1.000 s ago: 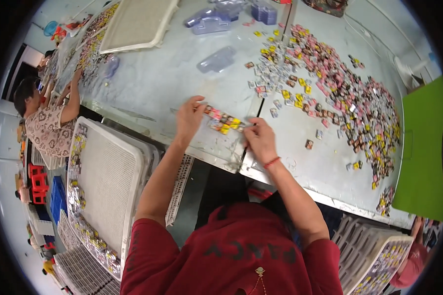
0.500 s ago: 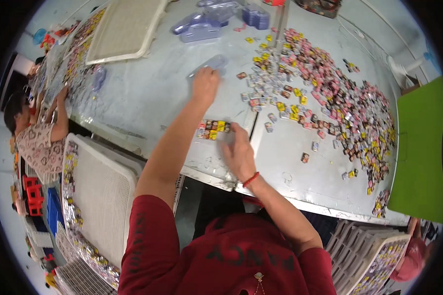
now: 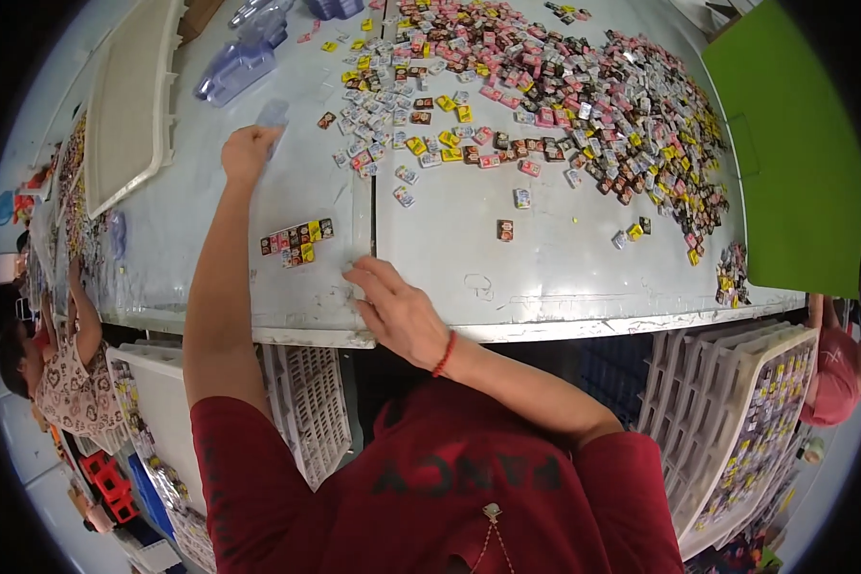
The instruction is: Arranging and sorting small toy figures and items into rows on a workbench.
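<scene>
While fingers touch it, clear plastic tray (image 3: 272, 115) lies flat.

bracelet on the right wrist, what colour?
Red: a thin beaded bracelet on the right hand's wrist, clearest in the head view, the only view here.

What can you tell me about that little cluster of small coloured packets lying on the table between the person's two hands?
The little cluster of packets is a short double row of tiny square wrapped pieces in pink, yellow, dark and pale colours, with glossy-looking wrappers. It lies flat on the grey table near the front edge, slightly slanted, apart from the big scattered heap. Neither hand touches it: the left hand reaches beyond it, the right hand rests to its right.
</scene>
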Tool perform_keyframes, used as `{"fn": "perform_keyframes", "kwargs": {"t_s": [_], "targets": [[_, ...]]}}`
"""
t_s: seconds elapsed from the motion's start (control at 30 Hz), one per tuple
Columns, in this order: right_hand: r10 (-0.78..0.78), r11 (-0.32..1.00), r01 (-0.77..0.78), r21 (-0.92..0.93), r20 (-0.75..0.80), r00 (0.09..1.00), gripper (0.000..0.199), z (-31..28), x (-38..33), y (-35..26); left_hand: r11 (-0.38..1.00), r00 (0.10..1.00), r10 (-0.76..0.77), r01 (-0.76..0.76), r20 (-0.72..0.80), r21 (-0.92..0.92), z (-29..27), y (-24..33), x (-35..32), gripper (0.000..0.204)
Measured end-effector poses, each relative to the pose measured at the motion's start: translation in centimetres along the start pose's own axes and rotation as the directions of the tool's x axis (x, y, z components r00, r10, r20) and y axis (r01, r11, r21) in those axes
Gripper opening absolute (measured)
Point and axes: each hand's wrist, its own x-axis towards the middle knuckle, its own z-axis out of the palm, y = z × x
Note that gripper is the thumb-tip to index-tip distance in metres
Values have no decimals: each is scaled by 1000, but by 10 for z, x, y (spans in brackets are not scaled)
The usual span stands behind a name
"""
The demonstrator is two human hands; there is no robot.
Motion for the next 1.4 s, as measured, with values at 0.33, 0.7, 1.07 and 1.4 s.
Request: {"fn": "perform_keyframes", "kwargs": {"t_s": [0.33,0.7,1.07,1.4], "targets": [[-238,780,-52,-624,-372,897,25,-156,16,74,837,820,401,-509,-408,-199,-38,97,-81,14],[-189,482,-13,-876,-118,975,36,-187,52,124,439,486,874,-802,-15,-406,34,182,-250,23],[-24,742,-148,-654,-247,969,34,-216,-4,99,606,651,752,-624,101,-493,70,217,-187,32],[-116,727,-92,-680,-254,960,28,-193,4,107,650,711,702,-622,33,-436,81,223,-187,38]]}}
